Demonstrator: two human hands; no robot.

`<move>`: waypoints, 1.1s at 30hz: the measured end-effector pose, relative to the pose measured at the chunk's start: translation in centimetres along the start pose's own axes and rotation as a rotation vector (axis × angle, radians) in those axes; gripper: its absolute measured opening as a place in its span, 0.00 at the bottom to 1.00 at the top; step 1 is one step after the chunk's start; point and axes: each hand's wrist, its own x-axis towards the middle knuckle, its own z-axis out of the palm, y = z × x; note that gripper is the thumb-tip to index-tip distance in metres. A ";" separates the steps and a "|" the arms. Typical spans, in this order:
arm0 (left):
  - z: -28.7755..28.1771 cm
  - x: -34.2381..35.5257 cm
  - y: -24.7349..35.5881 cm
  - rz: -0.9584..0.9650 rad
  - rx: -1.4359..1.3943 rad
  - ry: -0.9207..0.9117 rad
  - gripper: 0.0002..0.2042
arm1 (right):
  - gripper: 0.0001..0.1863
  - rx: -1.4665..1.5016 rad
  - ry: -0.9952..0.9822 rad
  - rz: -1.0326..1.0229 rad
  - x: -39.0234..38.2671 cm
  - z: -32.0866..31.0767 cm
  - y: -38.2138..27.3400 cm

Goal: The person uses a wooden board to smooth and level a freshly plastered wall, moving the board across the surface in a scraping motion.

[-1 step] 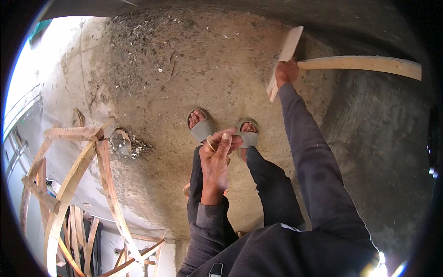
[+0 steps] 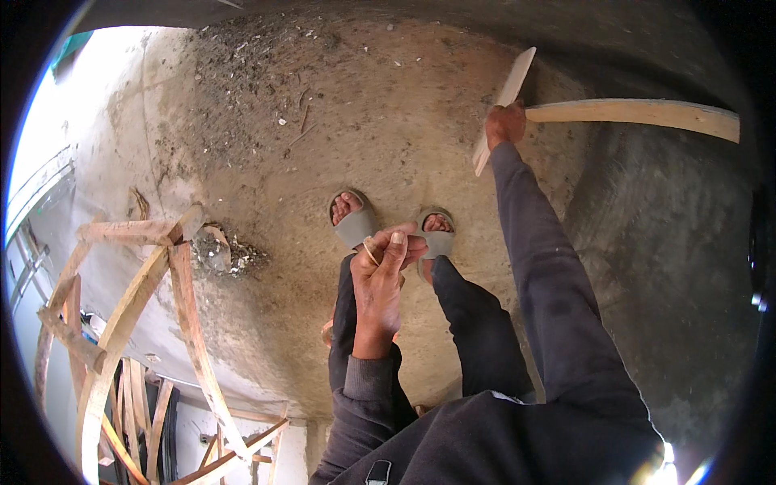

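Stretched toward the upper right, my right hand [image 2: 505,125] grips a short pale board [image 2: 516,74] at its middle. A longer, slightly tapered plank [image 2: 647,113] extends rightward from that same hand; whether the two pieces are joined is hidden. My left hand [image 2: 382,279] is raised in front of my legs, fingers bent and drawn together, with a thin yellowish band-like object [image 2: 370,250] at its side; what else it holds, if anything, I cannot make out.
My sandalled feet [image 2: 350,218] stand on a dirty concrete floor [image 2: 267,145]. A rough wooden frame [image 2: 129,234] stands at left, more wood strips [image 2: 137,412] behind it at lower left. Debris [image 2: 238,255] lies beside the frame. Dark concrete [image 2: 663,242] fills the right side.
My right hand and the pale wooden pieces have shifted very slightly to the right. My left hand stays where it was.
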 end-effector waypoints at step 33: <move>-2.6 0.6 1.7 0.029 -0.154 0.000 0.17 | 0.15 -0.007 -0.144 -0.471 -6.4 2.4 -16.6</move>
